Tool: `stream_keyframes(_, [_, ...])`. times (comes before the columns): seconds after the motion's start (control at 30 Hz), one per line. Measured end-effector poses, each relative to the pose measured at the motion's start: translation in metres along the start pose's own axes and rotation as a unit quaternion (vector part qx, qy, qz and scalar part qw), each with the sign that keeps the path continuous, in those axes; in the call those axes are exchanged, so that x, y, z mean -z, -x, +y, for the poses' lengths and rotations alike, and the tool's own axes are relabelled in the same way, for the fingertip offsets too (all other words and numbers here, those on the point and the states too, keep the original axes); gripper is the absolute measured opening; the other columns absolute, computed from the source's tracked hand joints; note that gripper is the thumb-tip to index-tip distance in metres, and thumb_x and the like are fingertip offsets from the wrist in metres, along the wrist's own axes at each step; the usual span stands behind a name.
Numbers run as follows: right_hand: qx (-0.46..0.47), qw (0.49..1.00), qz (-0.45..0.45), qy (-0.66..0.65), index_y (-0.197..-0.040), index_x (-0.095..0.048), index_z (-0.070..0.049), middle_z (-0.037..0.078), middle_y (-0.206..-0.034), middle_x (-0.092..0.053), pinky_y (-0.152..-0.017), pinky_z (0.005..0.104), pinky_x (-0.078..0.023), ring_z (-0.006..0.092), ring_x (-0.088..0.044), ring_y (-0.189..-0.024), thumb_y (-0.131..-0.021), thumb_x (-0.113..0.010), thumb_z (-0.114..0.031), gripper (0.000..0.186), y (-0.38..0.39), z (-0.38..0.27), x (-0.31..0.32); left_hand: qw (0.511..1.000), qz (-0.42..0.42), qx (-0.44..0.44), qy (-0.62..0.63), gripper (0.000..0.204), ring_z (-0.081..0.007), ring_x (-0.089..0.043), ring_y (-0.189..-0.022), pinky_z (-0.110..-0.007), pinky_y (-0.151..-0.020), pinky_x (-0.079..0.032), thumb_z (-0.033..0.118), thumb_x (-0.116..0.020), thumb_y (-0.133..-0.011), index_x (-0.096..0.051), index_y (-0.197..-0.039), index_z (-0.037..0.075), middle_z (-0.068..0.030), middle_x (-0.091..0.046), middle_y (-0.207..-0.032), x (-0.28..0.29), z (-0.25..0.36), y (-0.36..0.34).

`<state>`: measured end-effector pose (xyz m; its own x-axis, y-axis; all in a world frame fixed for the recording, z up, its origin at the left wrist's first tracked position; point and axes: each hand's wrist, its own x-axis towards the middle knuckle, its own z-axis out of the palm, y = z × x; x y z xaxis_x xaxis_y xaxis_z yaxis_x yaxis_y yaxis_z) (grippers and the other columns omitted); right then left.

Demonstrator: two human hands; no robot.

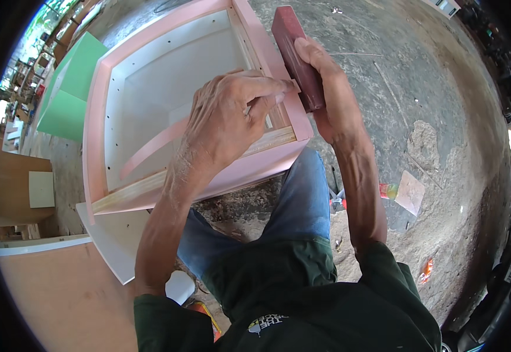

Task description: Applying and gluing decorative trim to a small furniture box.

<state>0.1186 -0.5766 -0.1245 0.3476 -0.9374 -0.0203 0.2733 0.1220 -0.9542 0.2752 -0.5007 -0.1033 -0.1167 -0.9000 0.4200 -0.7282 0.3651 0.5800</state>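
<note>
Your left hand (223,120) is pinching a pink strip (153,147) trailing leftward; just beside, your right hand (336,97) is gripping a red block (290,56).

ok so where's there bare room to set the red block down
Bare concrete floor lies between the right hand, holding the dark red block, and a thin stick. A hand could probably pass inside the pink cabinet, between its left rail and the pink strip in the left hand. The left side is crowded: green box, tan panel.
</note>
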Motion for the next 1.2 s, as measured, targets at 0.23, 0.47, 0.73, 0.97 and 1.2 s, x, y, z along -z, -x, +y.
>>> stream_keyframes(0.23, [-0.013, 0.999, 0.039, -0.001, -0.126, -0.065, -0.003, 0.006, -0.106, -0.067, -0.082, 0.0302, -0.049, 0.0149, -0.062, -0.09, -0.097, -0.064, -0.041, 0.047, 0.0, 0.002, -0.002, 0.999, -0.02, 0.023, -0.019, 0.018, -0.0324, -0.07, -0.091, -0.043, -0.083, -0.054, 0.012, -0.065, -0.095, -0.078, -0.106, 0.007, -0.0141, -0.074, -0.096, -0.001, 0.002, -0.001])
stream_keyframes(0.47, [-0.015, 0.998, 0.059, -0.008, -0.125, -0.066, -0.002, 0.008, -0.11, -0.07, -0.087, 0.0308, -0.051, 0.0155, -0.065, -0.096, -0.098, -0.064, -0.039, 0.046, 0.005, -0.001, -0.005, 1.0, 0.011, 0.009, -0.013, 0.017, -0.0377, -0.069, -0.096, -0.049, -0.088, -0.054, 0.015, -0.066, -0.096, -0.08, -0.104, 0.01, -0.0162, -0.074, -0.094, -0.008, -0.004, 0.002])
stream_keyframes(0.73, [-0.012, 0.999, 0.049, 0.007, -0.128, -0.065, -0.001, 0.01, -0.115, -0.07, -0.092, 0.0317, -0.052, 0.0161, -0.067, -0.099, -0.099, -0.063, -0.04, 0.048, 0.019, -0.003, -0.001, 0.999, -0.032, 0.018, -0.016, 0.022, -0.0261, -0.071, -0.09, -0.035, -0.082, -0.054, 0.007, -0.06, -0.098, -0.075, -0.113, 0.001, -0.0162, -0.073, -0.098, -0.003, 0.001, 0.0])
stream_keyframes(0.97, [-0.013, 0.996, 0.075, 0.054, -0.132, -0.067, 0.001, 0.003, -0.094, -0.066, -0.069, 0.0263, -0.045, 0.009, -0.059, -0.082, -0.097, -0.065, -0.037, 0.052, 0.047, -0.007, 0.006, 0.999, -0.026, 0.017, -0.02, 0.022, -0.0217, -0.071, -0.092, -0.034, -0.083, -0.053, 0.004, -0.059, -0.098, -0.074, -0.113, 0.0, -0.016, -0.073, -0.097, -0.007, -0.002, 0.001])
stream_keyframes(1.2, [-0.092, 0.986, 0.053, 0.125, -0.12, -0.067, 0.004, 0.011, -0.085, -0.071, -0.057, 0.025, -0.051, 0.0135, -0.067, -0.07, -0.101, -0.057, -0.043, 0.052, 0.088, -0.021, 0.017, 1.0, 0.005, 0.021, -0.018, 0.017, -0.0379, -0.07, -0.098, -0.049, -0.09, -0.054, 0.012, -0.066, -0.095, -0.08, -0.103, 0.008, -0.0162, -0.075, -0.101, -0.007, -0.007, 0.002])
